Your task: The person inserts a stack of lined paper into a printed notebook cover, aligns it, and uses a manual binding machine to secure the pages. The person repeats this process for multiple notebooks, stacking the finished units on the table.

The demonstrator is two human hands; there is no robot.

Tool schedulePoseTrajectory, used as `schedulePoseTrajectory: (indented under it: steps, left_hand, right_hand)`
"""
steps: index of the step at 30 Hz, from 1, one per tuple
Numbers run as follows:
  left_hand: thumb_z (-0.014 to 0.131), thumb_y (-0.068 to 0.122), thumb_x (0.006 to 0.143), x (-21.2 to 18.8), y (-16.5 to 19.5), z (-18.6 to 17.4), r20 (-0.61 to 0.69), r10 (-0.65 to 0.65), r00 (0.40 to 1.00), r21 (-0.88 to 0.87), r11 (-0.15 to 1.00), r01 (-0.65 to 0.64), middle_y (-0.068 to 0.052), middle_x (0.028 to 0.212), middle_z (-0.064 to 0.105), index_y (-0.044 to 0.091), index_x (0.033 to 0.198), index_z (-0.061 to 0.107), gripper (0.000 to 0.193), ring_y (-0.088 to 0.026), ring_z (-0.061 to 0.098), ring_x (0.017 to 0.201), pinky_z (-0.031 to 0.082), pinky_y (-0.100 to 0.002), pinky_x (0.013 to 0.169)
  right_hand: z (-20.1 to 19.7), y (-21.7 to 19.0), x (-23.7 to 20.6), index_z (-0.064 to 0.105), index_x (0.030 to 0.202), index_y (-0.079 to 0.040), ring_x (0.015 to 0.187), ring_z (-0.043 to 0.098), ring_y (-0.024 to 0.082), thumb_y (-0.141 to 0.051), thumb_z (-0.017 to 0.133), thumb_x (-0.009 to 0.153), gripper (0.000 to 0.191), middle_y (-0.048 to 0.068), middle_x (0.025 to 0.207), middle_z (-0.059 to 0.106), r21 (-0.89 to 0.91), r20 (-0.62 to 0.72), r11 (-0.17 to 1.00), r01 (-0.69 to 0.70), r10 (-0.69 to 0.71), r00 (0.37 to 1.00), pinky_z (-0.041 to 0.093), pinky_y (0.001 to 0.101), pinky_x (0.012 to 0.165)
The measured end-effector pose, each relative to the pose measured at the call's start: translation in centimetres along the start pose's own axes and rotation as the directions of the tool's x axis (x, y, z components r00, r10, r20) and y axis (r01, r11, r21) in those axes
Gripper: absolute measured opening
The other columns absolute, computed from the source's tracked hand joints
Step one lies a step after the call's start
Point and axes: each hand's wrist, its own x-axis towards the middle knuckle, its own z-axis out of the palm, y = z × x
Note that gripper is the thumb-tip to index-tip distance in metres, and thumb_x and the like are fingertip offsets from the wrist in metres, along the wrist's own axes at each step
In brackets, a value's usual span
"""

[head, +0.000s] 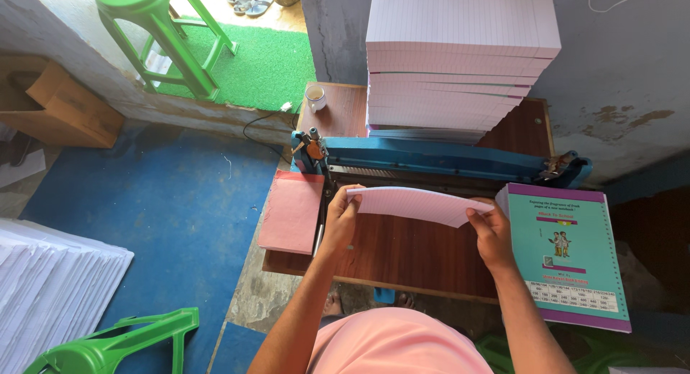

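At frame centre, the left hand (340, 219) and right hand (491, 234) each pinch an end of a thin bowed sheaf of lined white paper (417, 204) above the brown wooden counter (402, 255), before the blue metal punching machine (438, 158).

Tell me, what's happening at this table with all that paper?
A person holds a thin bundle of ruled sheets by its two ends, left hand and right hand, above a wooden table. Behind it sits a blue machine, with a tall stack of ruled paper beyond. A pink pad lies left, teal-covered books right.
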Motion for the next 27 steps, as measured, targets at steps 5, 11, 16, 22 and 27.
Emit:
schedulePoseTrajectory:
  steps: [5, 11, 16, 22, 27]
  left_hand:
    - [0.055, 0.007, 0.106, 0.4, -0.5, 0.1, -0.046, -0.026, 0.999, 0.011, 1.000, 0.027, 0.005, 0.092, 0.056, 0.006, 0.112, 0.066, 0.013, -0.004, 0.047, 0.085, 0.040, -0.021, 0.075]
    - [0.054, 0.005, 0.105, 0.7, -0.8, 0.0, -0.038, 0.032, 0.999, -0.009, 0.999, -0.032, 0.006, 0.092, 0.055, 0.006, 0.109, 0.065, 0.012, -0.002, 0.047, 0.084, 0.039, -0.019, 0.074]
    - [0.055, 0.007, 0.105, 0.8, -0.6, -0.3, -0.039, 0.000, 0.999, -0.025, 1.000, -0.001, 0.006, 0.090, 0.056, 0.006, 0.108, 0.065, 0.011, -0.003, 0.046, 0.082, 0.039, -0.020, 0.072]
    - [0.058, 0.012, 0.105, 1.0, -0.1, -0.7, -0.001, -0.053, 0.999, -0.070, 0.996, 0.052, 0.004, 0.093, 0.064, 0.005, 0.109, 0.069, 0.013, -0.003, 0.052, 0.085, 0.044, -0.021, 0.077]
    - [0.065, 0.012, 0.101, 1.4, 0.7, -1.7, 0.052, -0.165, 0.985, -0.116, 0.979, 0.170, 0.002, 0.098, 0.069, 0.002, 0.111, 0.072, 0.016, -0.005, 0.058, 0.092, 0.047, -0.021, 0.084]
  right_hand:
    - [0.0, 0.1, 0.2, 0.064, 0.121, -0.002, 0.105, 0.064, 0.016, -0.028, 0.064, 0.104, 0.031, 0.008, 0.110, 0.071, -0.046, 0.006, 0.999, 0.026, -0.025, 1.000, 0.048, 0.0314, 0.098]
    - [-0.1, 0.1, 0.2, 0.064, 0.122, -0.002, 0.108, 0.064, 0.014, -0.020, 0.063, 0.102, 0.027, 0.006, 0.113, 0.071, 0.049, 0.010, 0.999, 0.002, -0.002, 1.000, 0.048, 0.0292, 0.101]
    - [-1.2, 0.3, 0.2, 0.070, 0.118, -0.001, 0.103, 0.064, 0.014, -0.010, 0.071, 0.099, 0.020, 0.008, 0.108, 0.070, 0.240, -0.066, 0.969, -0.051, 0.068, 0.995, 0.050, 0.0264, 0.096]
    - [-3.0, 0.0, -0.1, 0.075, 0.114, 0.001, 0.086, 0.063, 0.016, -0.008, 0.076, 0.097, 0.019, 0.011, 0.095, 0.070, 0.107, -0.071, 0.992, -0.067, 0.075, 0.995, 0.052, 0.0290, 0.081]
    - [-3.1, -1.1, 0.0, 0.073, 0.113, 0.000, 0.066, 0.071, 0.019, -0.015, 0.070, 0.095, 0.023, 0.014, 0.091, 0.077, 0.139, -0.029, 0.960, -0.244, 0.250, 0.968, 0.058, 0.0316, 0.062]
